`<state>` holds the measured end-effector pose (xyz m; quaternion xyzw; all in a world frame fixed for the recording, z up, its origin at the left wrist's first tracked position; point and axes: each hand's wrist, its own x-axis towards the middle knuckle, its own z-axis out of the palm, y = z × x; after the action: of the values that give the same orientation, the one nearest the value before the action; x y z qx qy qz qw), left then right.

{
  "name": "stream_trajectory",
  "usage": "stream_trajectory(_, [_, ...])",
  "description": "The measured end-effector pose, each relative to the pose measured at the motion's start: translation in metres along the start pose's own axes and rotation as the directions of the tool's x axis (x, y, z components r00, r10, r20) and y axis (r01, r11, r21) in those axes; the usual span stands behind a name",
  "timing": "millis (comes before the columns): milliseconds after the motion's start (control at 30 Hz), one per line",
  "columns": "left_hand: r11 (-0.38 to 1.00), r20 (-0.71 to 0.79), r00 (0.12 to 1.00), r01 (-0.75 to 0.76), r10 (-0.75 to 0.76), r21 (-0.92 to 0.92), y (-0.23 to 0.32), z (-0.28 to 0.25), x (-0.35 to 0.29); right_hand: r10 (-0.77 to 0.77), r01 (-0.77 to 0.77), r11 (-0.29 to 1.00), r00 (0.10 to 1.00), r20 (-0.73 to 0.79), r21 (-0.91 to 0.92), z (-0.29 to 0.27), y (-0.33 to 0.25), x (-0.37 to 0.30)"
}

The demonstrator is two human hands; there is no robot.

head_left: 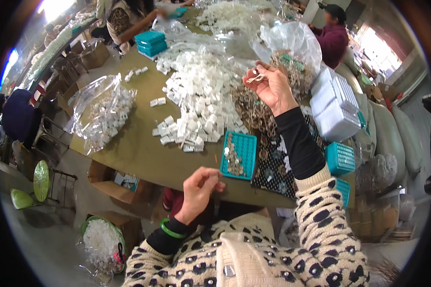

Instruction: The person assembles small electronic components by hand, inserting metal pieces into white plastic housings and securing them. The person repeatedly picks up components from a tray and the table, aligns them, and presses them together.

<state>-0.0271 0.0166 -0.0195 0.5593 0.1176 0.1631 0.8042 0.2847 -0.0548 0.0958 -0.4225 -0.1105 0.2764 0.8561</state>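
My right hand point(272, 88) is raised over the brown heap, palm turned up and fingers curled around a few small pale, looped pieces point(257, 78); their kind is too small to make out. Low at the table's near edge, my left hand point(201, 191) has its thumb and fingers pinched together; whatever they hold is hidden. Just right of its fingertips lies a teal tray point(250, 155) with rows of small pockets, and small round silvery discs point(233, 160) are scattered over its left part. Beyond the tray spreads a large pile of small white plastic pieces point(196, 103).
A heap of brown looped pieces point(254, 110) lies beside a patterned cloth point(273, 174). White trays point(334, 105) and teal trays point(340, 158) stack at right, more teal trays point(151, 44) far left. A filled clear bag point(105, 110) sits left. Other people work across the table.
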Motion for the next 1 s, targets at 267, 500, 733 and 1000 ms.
stream_trajectory(267, [0.926,0.053,0.988,0.151,-0.142,-0.345,0.032,0.002,0.007,0.142,-0.077,0.937,0.976,0.168,-0.342,0.025,0.029,-0.105])
stream_trajectory(500, [0.992,-0.013,1.000,0.015,-0.014,0.125,0.049,0.010,0.019,0.039,0.460,0.351,0.863,0.504,-0.815,0.029,0.080,-0.180])
stream_trajectory(733, [0.955,0.088,0.995,0.017,-0.045,0.297,0.045,0.006,0.018,0.023,0.710,0.141,0.694,0.720,-0.690,0.024,0.088,-0.190])
stream_trajectory(1000, [0.968,0.014,1.000,-0.006,0.003,0.253,0.032,0.008,0.019,0.000,0.504,0.351,0.843,0.539,-0.789,0.018,0.089,-0.194])
